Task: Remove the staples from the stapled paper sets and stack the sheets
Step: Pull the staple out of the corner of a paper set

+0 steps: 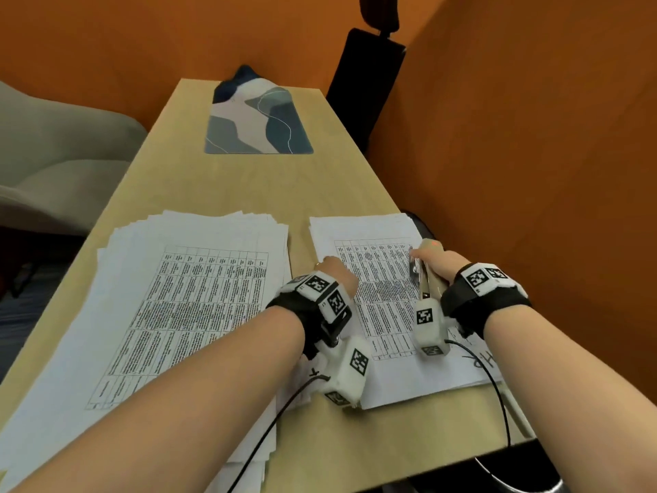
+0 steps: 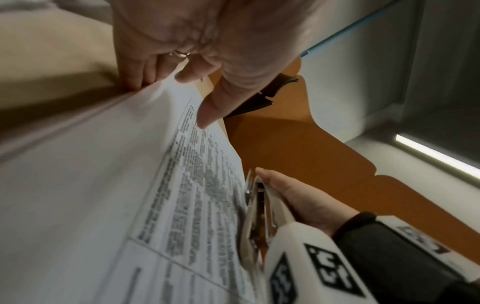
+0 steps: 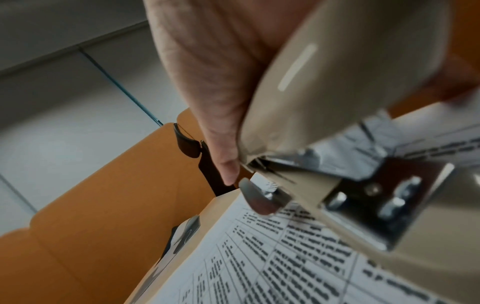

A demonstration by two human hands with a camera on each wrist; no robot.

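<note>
Two piles of printed sheets lie on the wooden table (image 1: 249, 193): a wide fanned pile (image 1: 192, 297) on the left and a neater pile (image 1: 373, 279) on the right. My left hand (image 1: 337, 272) rests on the right pile's upper left part. In the left wrist view its fingertips (image 2: 135, 80) and thumb press on the top sheet (image 2: 130, 185). My right hand (image 1: 432, 256) grips a beige stapler (image 1: 423, 279) with its metal tip at that pile's right edge. Up close, the stapler (image 3: 337, 144) is tilted with its metal tongue (image 3: 259, 197) just above the printed table. No staple is visible.
A patterned mat (image 1: 257, 119) lies at the table's far end. A black chair (image 1: 366, 83) stands against the orange wall (image 1: 515, 154), which runs close along the table's right edge. A beige armchair (image 1: 53, 154) is at the left. Black cables (image 1: 497, 393) trail from both wrist cameras.
</note>
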